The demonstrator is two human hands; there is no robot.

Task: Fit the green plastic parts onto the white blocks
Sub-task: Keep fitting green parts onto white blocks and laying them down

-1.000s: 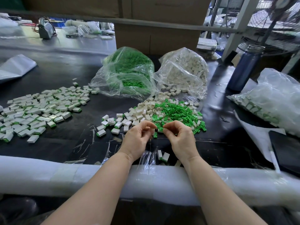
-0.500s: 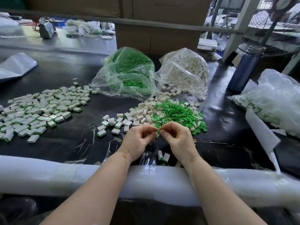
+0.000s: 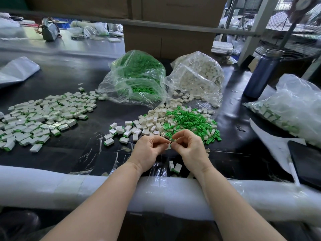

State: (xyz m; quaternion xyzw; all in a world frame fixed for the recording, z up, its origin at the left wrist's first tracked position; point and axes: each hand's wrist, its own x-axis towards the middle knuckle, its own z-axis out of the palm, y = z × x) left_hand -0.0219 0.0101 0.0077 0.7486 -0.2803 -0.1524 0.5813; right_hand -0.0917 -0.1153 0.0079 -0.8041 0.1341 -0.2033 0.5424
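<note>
My left hand (image 3: 150, 150) and my right hand (image 3: 189, 148) meet fingertip to fingertip just above the black table (image 3: 104, 153), near its front edge. Between them they pinch a small white block (image 3: 168, 146) with a green part at its end; most of it is hidden by my fingers. Right behind my hands lies a pile of loose green parts (image 3: 191, 121) mixed with loose white blocks (image 3: 152, 122). Two fitted blocks (image 3: 175, 166) lie under my right wrist.
A wide spread of fitted blocks (image 3: 43, 117) covers the left of the table. A bag of green parts (image 3: 137, 75) and a bag of white blocks (image 3: 196, 79) stand behind. A blue bottle (image 3: 262, 73), another bag (image 3: 291, 105) and a dark tablet (image 3: 307, 160) sit right. White foam padding (image 3: 69, 188) lines the front edge.
My hands have closed together and sunk a little toward the table edge, the fingertips now pressing the block and green part between them.
</note>
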